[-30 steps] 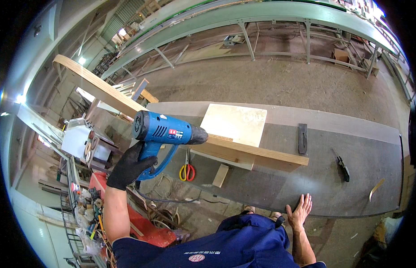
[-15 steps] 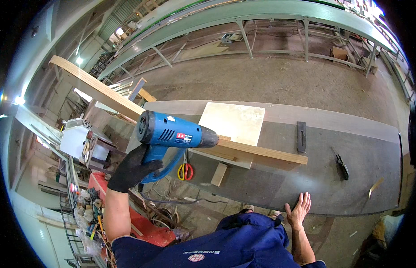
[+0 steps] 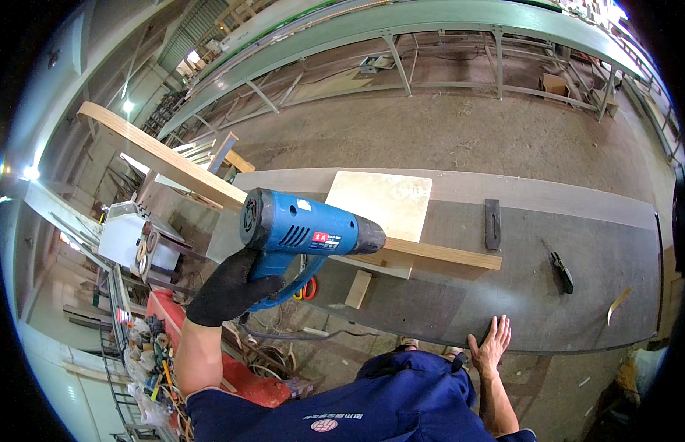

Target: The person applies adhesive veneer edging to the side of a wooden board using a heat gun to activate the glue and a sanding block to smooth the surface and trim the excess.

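Observation:
My left hand (image 3: 228, 291), in a black glove, is closed round the grip of a blue heat gun (image 3: 302, 225). The gun's dark nozzle points right, level with the edge of a long wooden board (image 3: 453, 254) and overlapping it in view; whether they touch I cannot tell. That board runs from the upper left, behind the gun, to the middle of the dark worktable (image 3: 534, 317). My bare right hand (image 3: 491, 345) lies flat on the table's near edge, fingers stretched out and holding nothing.
Beneath the board lie a pale panel (image 3: 386, 195) and a small wood block (image 3: 358, 289). Red-and-yellow-handled scissors (image 3: 308, 289) show partly behind the gun's cord. Farther right are a slotted dark block (image 3: 492, 225), a black cutter (image 3: 562, 274) and a curled strip (image 3: 618, 304).
The heat gun and my left hand have shifted right and slightly down along the board, hiding more of the scissors. My right hand stays in place.

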A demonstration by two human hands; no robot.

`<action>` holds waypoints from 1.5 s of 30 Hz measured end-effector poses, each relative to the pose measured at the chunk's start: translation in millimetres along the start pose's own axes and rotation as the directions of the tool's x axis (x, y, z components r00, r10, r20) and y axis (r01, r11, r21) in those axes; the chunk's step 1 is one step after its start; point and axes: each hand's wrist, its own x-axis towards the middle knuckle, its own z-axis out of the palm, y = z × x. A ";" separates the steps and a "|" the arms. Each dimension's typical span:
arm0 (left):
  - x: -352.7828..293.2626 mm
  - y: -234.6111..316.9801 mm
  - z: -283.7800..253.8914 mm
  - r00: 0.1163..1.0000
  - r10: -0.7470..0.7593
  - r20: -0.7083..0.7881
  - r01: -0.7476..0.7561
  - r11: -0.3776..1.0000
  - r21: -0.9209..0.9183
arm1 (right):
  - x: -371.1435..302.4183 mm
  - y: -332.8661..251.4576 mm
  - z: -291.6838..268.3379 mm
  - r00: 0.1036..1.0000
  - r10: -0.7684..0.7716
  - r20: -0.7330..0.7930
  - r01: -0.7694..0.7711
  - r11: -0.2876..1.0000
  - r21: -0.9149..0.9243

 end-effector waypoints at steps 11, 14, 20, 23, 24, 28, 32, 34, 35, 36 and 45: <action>6.7 16.5 9.8 0.990 0.010 0.139 -0.013 1.000 0.014 | -0.7 4.7 2.4 1.000 0.009 -0.007 -0.009 1.000 0.009; 8.7 19.3 12.9 0.988 0.008 0.152 0.003 0.997 -0.073 | -0.3 4.9 2.8 1.000 0.014 -0.014 -0.014 1.000 0.009; 9.5 25.6 19.1 0.990 0.024 0.137 -0.010 0.995 -0.103 | -0.2 1.8 -2.2 1.000 0.024 0.001 -0.024 1.000 0.014; 12.0 22.8 20.9 0.987 0.032 0.157 -0.026 0.999 -0.041 | -0.9 2.9 -1.9 1.000 0.013 -0.006 -0.013 1.000 0.007; 13.9 23.6 22.3 0.984 0.045 0.174 -0.035 0.997 -0.065 | -0.9 3.5 -2.3 1.000 0.016 -0.007 -0.016 1.000 0.006; 16.9 25.4 27.0 0.974 0.096 0.206 -0.076 0.992 -0.105 | -1.3 2.2 -2.4 1.000 0.016 -0.007 -0.016 1.000 0.010; 20.2 27.8 28.1 0.959 0.135 0.249 -0.107 0.987 -0.124 | -2.3 2.5 -0.1 1.000 0.002 -0.029 -0.002 1.000 -0.004; 23.2 32.7 30.7 0.958 0.128 0.258 -0.088 0.983 -0.162 | -2.5 1.2 -1.6 1.000 0.012 -0.023 -0.012 1.000 -0.005; 24.5 34.7 31.9 0.957 0.123 0.262 -0.077 0.981 -0.180 | -2.1 0.4 -2.2 1.000 0.016 -0.019 -0.016 1.000 -0.005; 26.1 34.5 32.9 0.955 0.135 0.265 -0.089 0.980 -0.179 | -2.0 0.5 -2.1 1.000 0.015 -0.019 -0.015 1.000 -0.004; 33.7 47.2 44.7 0.954 0.146 0.262 -0.103 0.980 -0.170 | -3.3 -1.8 -4.7 1.000 0.025 -0.015 -0.025 1.000 0.011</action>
